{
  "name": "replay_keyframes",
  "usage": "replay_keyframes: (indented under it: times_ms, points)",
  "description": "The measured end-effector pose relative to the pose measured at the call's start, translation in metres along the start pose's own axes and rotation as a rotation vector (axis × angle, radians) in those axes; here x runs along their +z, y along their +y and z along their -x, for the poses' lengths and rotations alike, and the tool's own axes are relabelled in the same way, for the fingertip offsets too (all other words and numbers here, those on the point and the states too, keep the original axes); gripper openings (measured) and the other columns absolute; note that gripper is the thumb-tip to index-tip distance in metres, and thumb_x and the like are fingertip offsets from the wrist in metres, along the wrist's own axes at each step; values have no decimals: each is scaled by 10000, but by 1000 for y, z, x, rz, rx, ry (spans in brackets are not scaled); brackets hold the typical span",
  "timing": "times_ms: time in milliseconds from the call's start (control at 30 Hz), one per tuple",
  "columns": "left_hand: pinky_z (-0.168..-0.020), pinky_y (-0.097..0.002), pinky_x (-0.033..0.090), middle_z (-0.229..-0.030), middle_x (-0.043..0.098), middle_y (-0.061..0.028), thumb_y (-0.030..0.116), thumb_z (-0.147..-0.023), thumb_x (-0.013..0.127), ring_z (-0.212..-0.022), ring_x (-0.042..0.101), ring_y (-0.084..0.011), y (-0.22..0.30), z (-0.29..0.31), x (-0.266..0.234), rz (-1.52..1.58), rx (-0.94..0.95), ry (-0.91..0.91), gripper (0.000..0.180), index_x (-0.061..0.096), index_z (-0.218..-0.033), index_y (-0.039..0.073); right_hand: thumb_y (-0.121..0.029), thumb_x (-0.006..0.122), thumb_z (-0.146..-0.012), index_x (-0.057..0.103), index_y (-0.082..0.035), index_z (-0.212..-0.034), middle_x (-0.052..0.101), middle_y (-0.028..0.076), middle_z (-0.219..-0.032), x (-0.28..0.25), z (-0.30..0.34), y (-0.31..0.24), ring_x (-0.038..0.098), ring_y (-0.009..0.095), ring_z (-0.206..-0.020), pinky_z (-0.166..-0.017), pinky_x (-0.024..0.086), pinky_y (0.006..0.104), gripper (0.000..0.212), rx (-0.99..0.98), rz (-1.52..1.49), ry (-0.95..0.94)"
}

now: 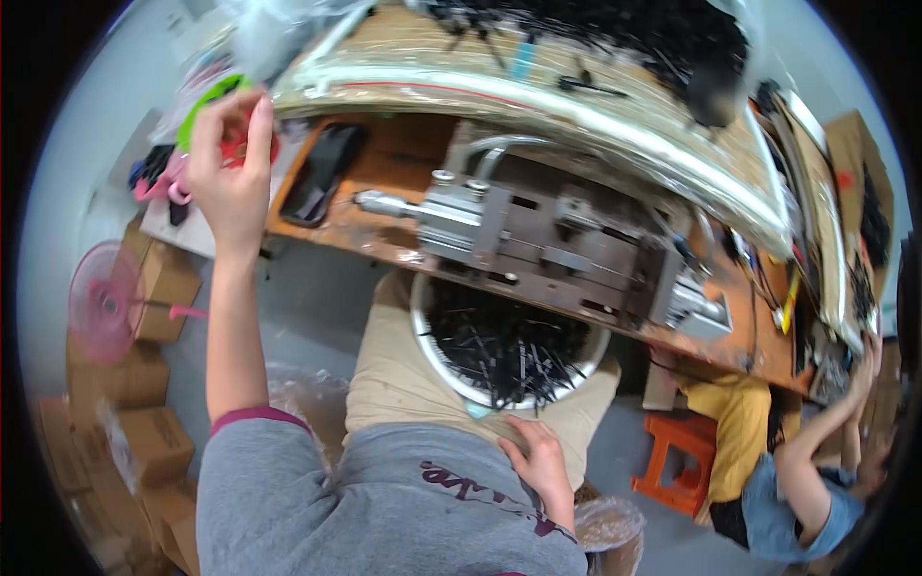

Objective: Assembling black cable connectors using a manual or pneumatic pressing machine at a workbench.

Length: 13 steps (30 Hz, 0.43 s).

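My left hand [230, 173] is raised at the far left, beside the bench. Its fingers curve apart from the thumb, and I see nothing held in the gap. Behind it show a bright green rim [197, 108] and a red item [236, 147], partly covered by the hand. My right hand [540, 459] lies on my lap with its fingers loosely stretched, close to the white tub [420, 326]. Thin black plastic pieces [504, 341] fill the tub between my legs. Ahead, a metal clamping fixture [567, 235] with silver air cylinders [451, 223] sits on the bench.
A dark phone [327, 173] lies on the wooden bench [396, 144]. Beyond it, a wrapped board [384, 67] carries a heap of black parts [615, 34]. Cardboard boxes [154, 446] and a pink fan [104, 302] stand left. An orange stool [674, 461] and another person [807, 490] are right.
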State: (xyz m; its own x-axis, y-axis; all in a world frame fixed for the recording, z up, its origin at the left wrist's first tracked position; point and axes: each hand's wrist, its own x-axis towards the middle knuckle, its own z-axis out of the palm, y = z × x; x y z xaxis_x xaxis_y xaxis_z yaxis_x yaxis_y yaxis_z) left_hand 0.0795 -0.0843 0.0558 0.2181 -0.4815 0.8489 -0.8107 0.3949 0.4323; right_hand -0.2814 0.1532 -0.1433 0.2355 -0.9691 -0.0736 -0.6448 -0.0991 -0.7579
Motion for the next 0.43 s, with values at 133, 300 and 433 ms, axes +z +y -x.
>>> replay_keyframes:
  times_ms: [133,300,433]
  points:
    - [-732,-254,497,-871,688,-59,119,-868,692,-786,637,-116,-92,40,-29,-51,-285,-190,157,677,-970,0,-136,729,-768,671,-22,-1061,667,152,-953,2,3,4,613,319,-901,-834,473,385,319,12,-42,-29]
    - [-904,-397,477,-1084,661,-221,410,-782,754,-1059,627,-329,-94,51,28,-342,-263,-472,593,596,-1135,-39,-139,727,-771,671,-23,-1061,666,151,-949,-1,-2,4,610,316,-890,-828,471,386,317,27,-23,-50]
    - [-1145,-387,281,-1508,326,-215,458,-732,768,-1414,281,-345,-109,43,53,-483,-153,-741,931,328,-1487,137,-181,715,-792,660,-45,-1105,666,156,-950,-3,-1,7,615,306,-915,-845,471,393,345,-21,25,-31]
